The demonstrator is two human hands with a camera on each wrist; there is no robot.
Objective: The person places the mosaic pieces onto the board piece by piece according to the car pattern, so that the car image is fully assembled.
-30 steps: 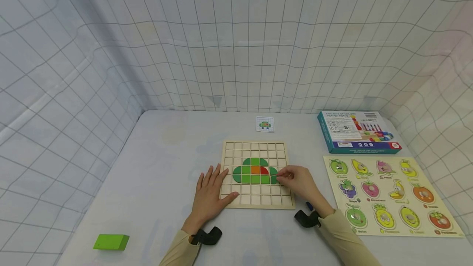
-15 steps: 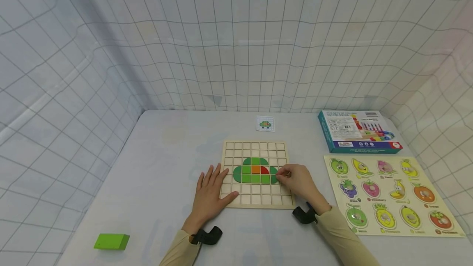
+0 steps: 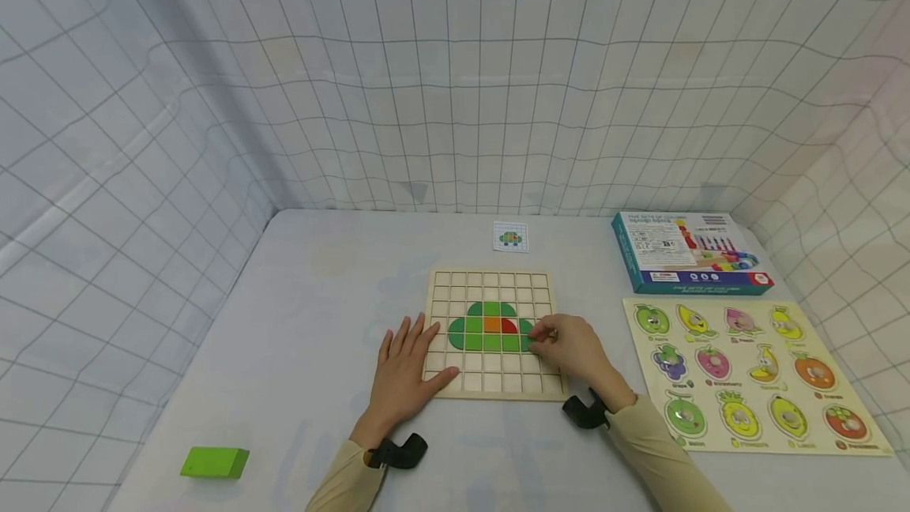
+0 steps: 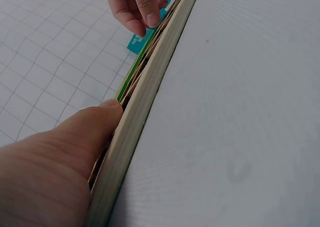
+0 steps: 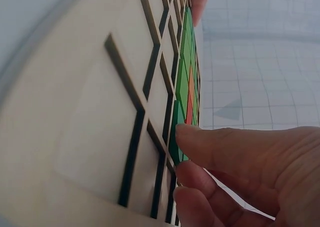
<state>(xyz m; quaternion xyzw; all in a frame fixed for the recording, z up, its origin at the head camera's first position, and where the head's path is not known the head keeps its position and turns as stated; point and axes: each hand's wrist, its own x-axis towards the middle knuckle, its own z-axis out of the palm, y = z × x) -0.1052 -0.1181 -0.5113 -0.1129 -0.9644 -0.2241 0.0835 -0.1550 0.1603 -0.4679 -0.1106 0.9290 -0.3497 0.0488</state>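
Note:
In the head view, a wooden grid board (image 3: 490, 384) lies on the table. Light green, dark green, orange and red tiles (image 3: 492, 325) fill its middle cells in a car-like shape. My left hand (image 3: 402, 378) rests with spread fingers on the board's left edge, its thumb over the near left corner cells. My right hand (image 3: 574, 348) is at the right end of the pattern. In the right wrist view its thumb and curled fingers pinch a dark green rounded tile (image 5: 176, 137) at its cell. The fingertips partly cover that tile.
Behind the board lies a small card (image 3: 510, 238) printed with a similar pattern. At the right are a boxed toy set (image 3: 693, 255) and a fruit peg puzzle (image 3: 753, 378). A green block (image 3: 215, 463) sits at the front left.
My right hand has shifted slightly left and up at the dark green tile, and its wrist has moved a little. The left hand stays in place.

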